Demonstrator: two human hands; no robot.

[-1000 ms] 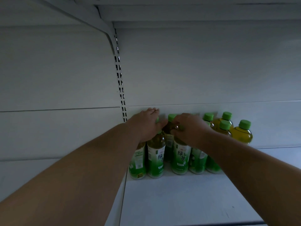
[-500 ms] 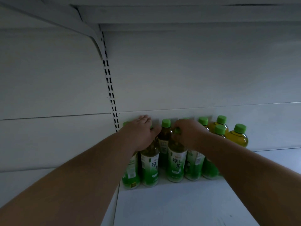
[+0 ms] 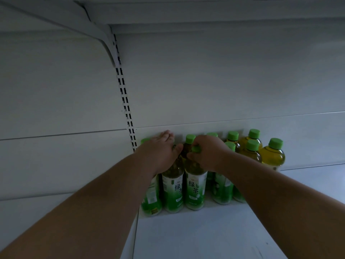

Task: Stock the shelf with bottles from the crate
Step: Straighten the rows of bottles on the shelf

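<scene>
Bottles [image 3: 194,186] stand bunched at back of shelf [image 3: 205,236], 3 o'clock of slotted upright [image 3: 127,107]. Left hand [image 3: 160,152] lies flat, fingers straight, over front-left tops. Right hand [image 3: 207,152] curls round cap [image 3: 195,148] of front bottle.

Risk: tight pack; nudge could topple neighbours domino-style.

Versus half second ago: hands hardly moved, view shifted only.

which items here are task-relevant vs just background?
In the job:
green-label bottles at the shelf back
shelf
left hand, on a front bottle's top
right hand, grip on the next bottle's neck

Background:
slotted upright
back panel
shelf bracket
</scene>
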